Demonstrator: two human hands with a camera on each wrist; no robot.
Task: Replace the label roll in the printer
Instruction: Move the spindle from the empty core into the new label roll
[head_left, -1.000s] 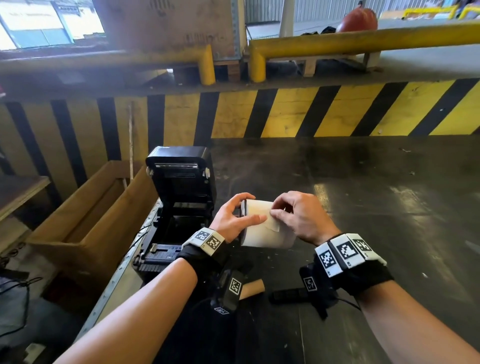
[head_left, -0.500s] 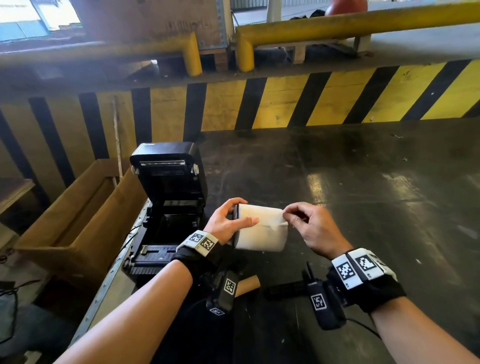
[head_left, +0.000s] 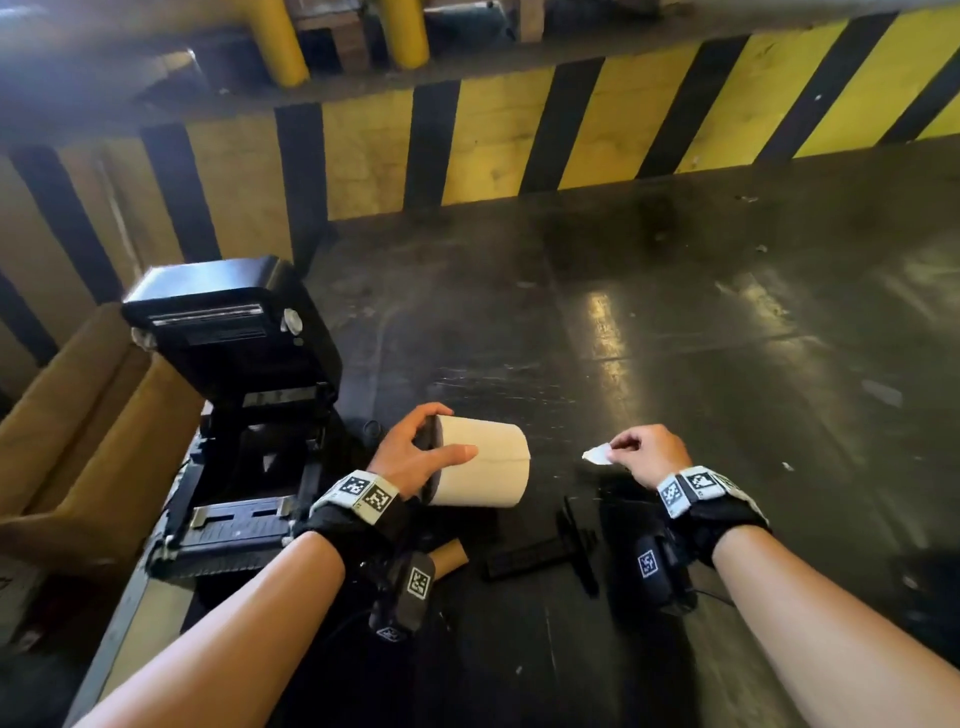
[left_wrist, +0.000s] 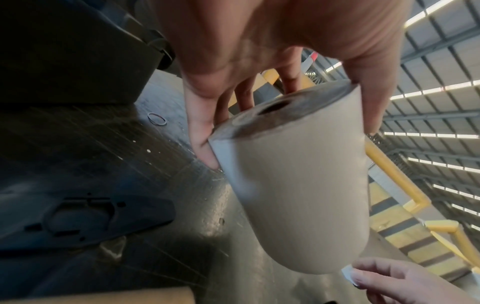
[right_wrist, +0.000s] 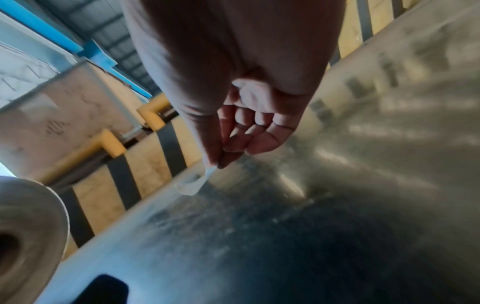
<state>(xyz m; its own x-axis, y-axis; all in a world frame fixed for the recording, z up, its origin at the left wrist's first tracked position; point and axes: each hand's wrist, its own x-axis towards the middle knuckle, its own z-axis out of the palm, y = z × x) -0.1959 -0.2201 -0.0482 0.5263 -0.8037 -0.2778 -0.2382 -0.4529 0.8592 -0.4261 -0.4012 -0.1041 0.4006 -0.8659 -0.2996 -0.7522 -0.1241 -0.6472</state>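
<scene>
At the far left a brown cardboard box (head_left: 78, 431) stands beside the dark surface (head_left: 675, 338), its open top facing up. Just right of it the black label printer (head_left: 234, 415) sits on the surface's left edge with its lid tipped up and back, the roll bay open and dark inside. Next comes the left hand (head_left: 415, 457), which grips the new label roll (head_left: 480, 462) by its left end, thumb laid along the near side and fingers curled over the far rim; the roll is held lying sideways above the surface, just right of the printer, its hollow core showing in the left wrist view. Below it, on the surface, a bare cardboard core (head_left: 449, 553) lies partly hidden by the wrist camera, and a black spindle (head_left: 540, 553) lies just to its right. Further right, apart from the roll, the right hand (head_left: 649, 454) pinches a small white scrap of tape (head_left: 597, 455) between thumb and forefinger, the other fingers curled in. A yellow-and-black striped wall (head_left: 519, 140) runs behind.
</scene>
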